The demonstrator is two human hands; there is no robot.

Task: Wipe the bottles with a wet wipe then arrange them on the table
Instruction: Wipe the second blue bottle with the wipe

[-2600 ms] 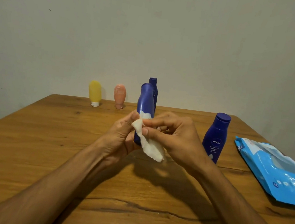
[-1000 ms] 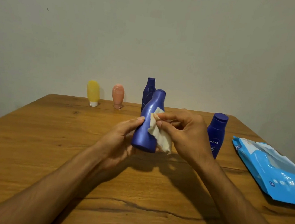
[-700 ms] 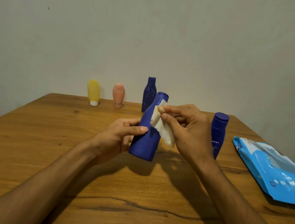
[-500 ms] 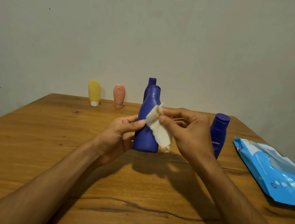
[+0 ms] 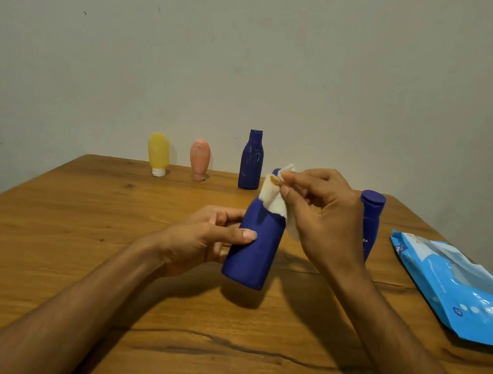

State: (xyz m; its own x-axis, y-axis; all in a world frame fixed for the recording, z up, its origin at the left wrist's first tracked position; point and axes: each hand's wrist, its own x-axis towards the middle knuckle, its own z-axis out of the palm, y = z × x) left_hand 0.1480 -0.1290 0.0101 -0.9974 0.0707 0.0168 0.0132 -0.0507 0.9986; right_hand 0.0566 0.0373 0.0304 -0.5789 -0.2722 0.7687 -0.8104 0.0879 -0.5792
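Above the surface [image 5: 80, 229], a blue bottle [image 5: 255, 249] is held tilted, clear of the row of three bottles [image 5: 200, 158] at the far edge. It is gripped low by the left hand [image 5: 202, 243], so its neck is left free for the right hand [image 5: 324, 220], by which the wet wipe [image 5: 274, 199] is pinched against it.

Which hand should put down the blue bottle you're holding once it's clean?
Probably the left hand: it grips the blue bottle round its body, so it can simply set it down. The right hand is busy pinching the wet wipe against the bottle's top.
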